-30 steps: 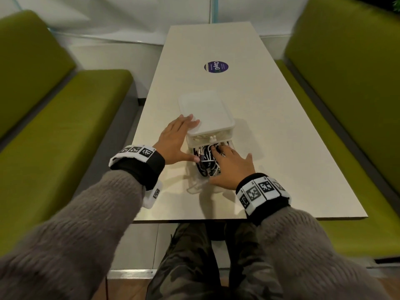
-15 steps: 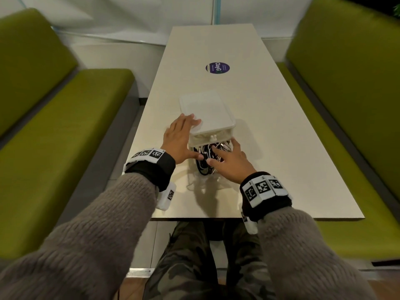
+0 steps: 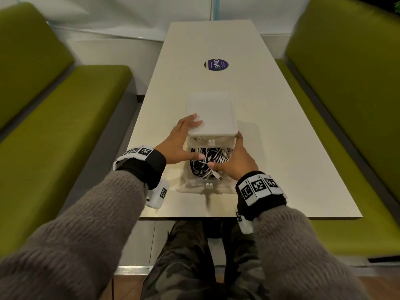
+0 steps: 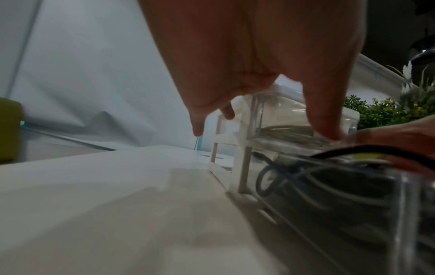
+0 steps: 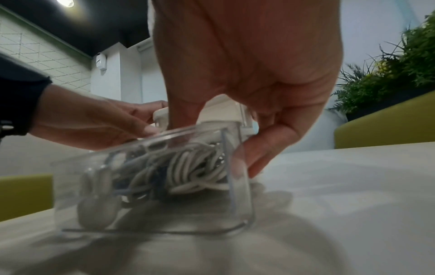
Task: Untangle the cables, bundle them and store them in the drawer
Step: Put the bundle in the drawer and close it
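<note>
A small white drawer unit (image 3: 211, 113) stands on the table. Its clear drawer (image 3: 184, 182) is pulled out toward me and holds tangled black and white cables (image 3: 207, 156). A white plug end (image 3: 218, 177) pokes up near the drawer's front. My left hand (image 3: 179, 144) lies on the unit's left corner, fingers straight on its top, thumb down over the cables. My right hand (image 3: 236, 159) straddles the drawer's right wall (image 5: 235, 186), with its thumb inside on the cables (image 5: 188, 167) and its fingers outside.
The cream table (image 3: 281, 169) carries a round purple sticker (image 3: 215, 64) farther back. Its near edge lies just behind my wrists. Green benches (image 3: 65, 118) flank both sides, and plants (image 5: 388, 78) stand behind the right bench.
My right hand slid off the top of the cables to the drawer's right side. My left fingers moved up onto the unit's top. The drawer stays pulled out.
</note>
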Demonstrator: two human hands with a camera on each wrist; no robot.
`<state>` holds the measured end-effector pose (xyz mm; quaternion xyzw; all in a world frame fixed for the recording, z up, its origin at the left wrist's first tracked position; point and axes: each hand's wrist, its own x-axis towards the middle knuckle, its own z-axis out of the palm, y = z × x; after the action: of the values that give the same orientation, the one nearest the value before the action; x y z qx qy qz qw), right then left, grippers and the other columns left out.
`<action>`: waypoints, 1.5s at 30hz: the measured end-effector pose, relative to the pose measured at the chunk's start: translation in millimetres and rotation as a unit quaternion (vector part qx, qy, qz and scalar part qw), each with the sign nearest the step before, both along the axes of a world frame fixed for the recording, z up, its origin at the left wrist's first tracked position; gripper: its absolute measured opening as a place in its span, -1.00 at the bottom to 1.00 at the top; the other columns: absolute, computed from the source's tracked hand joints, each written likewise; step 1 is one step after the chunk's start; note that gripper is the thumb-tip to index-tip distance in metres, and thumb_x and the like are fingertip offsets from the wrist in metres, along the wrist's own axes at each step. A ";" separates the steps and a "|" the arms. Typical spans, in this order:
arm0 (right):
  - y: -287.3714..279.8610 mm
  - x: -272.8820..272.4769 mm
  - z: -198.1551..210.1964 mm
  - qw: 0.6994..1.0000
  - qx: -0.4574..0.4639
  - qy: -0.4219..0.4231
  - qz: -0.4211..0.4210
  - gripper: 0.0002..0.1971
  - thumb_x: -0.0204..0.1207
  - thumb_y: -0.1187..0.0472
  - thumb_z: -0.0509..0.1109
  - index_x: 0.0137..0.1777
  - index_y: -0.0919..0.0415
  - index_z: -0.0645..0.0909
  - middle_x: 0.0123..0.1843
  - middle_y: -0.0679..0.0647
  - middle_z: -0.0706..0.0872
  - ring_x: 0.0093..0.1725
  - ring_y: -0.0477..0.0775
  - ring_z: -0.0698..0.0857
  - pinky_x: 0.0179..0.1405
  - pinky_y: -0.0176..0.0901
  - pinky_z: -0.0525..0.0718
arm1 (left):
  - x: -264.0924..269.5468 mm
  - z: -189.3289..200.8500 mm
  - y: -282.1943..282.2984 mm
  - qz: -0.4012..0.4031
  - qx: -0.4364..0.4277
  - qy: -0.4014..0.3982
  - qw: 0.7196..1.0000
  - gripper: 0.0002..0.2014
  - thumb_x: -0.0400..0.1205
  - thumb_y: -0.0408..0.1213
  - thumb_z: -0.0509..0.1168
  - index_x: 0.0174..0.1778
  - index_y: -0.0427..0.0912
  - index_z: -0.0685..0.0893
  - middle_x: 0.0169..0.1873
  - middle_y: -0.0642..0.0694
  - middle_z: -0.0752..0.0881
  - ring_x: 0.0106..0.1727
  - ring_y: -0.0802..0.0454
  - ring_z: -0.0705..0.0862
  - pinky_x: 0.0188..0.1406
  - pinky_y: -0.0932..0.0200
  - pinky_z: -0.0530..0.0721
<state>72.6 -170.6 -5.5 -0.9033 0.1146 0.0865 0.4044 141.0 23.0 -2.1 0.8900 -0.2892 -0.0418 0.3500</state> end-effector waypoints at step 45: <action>48.5 -50.8 -2.2 0.931 -0.302 -0.015 0.204 -0.09 0.57 -0.09 0.27 0.68 0.21 -0.24 0.73 0.12 -0.24 0.70 0.17 -0.19 0.61 0.29 -0.17 | -6.5 6.3 -18.2 0.164 0.096 -0.097 0.977 -0.15 0.26 0.48 0.11 0.37 0.01 0.43 0.38 0.04 0.40 0.41 -0.10 0.38 0.44 -0.32 0.26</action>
<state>21.8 -122.1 -7.7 -0.9879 -0.0572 0.1144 0.0878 134.5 4.8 4.2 0.9545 -0.1666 0.0750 0.2355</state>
